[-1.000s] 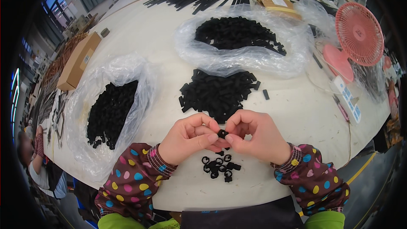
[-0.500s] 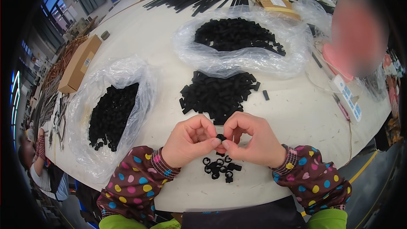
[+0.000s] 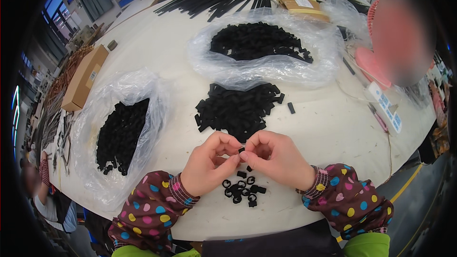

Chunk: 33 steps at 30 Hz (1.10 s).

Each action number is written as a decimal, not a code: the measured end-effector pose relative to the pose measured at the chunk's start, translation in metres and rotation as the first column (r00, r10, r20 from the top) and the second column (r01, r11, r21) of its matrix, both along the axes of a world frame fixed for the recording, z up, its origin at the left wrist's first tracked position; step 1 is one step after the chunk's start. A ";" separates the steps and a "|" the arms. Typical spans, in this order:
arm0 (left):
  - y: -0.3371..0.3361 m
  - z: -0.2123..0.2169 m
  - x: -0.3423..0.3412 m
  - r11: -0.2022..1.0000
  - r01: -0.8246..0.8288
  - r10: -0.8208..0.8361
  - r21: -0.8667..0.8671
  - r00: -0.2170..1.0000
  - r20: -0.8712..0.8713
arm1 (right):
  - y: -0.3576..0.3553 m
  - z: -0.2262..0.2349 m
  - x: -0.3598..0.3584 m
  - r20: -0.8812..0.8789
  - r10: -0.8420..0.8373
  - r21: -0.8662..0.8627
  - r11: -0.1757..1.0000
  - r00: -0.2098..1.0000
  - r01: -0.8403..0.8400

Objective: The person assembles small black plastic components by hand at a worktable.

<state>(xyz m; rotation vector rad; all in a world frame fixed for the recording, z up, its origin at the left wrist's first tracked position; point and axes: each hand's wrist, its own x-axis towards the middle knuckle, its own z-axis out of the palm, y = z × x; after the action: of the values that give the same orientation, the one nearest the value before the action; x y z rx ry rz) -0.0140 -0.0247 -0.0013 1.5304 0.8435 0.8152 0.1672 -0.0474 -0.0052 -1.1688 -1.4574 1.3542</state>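
Looks like the small black piece (image 3: 242, 150) just got turned mid-frame; left hand (image 3: 205, 165) and right hand (image 3: 280, 161) still pinch it, so handling's ongoing.

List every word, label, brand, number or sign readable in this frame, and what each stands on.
None can be read.
White label on the yellow-brown package: too small and blurred.
Small label on the cardboard box: too small.
Blue markings on the white strip: too small and blurred.
Faint blue marks on the dark cloth at the lower edge: unreadable.
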 end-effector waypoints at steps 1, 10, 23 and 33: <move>0.000 0.001 0.002 0.977 0.049 -0.011 -0.208 0.983 0.182 | 0.000 0.001 0.001 0.028 -0.030 0.027 0.999 0.999 0.029; 0.007 -0.002 -0.011 0.973 0.211 -0.227 -0.091 0.948 -0.223 | 0.016 0.015 0.037 0.530 -0.104 0.283 0.957 0.842 -0.060; 0.011 -0.010 -0.008 0.997 0.067 -0.052 0.042 0.955 -0.293 | 0.014 -0.006 0.019 0.652 -0.231 0.375 0.926 0.722 -0.042; 0.005 -0.008 -0.004 0.974 0.033 0.019 -0.225 0.974 0.225 | 0.003 0.005 -0.004 0.008 -0.095 -0.015 0.995 0.995 0.095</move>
<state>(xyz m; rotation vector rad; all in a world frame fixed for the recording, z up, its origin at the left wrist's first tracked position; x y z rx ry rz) -0.0178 -0.0198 -0.0092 1.2135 0.7353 0.8392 0.1635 -0.0449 -0.0004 -1.2382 -1.3813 1.2991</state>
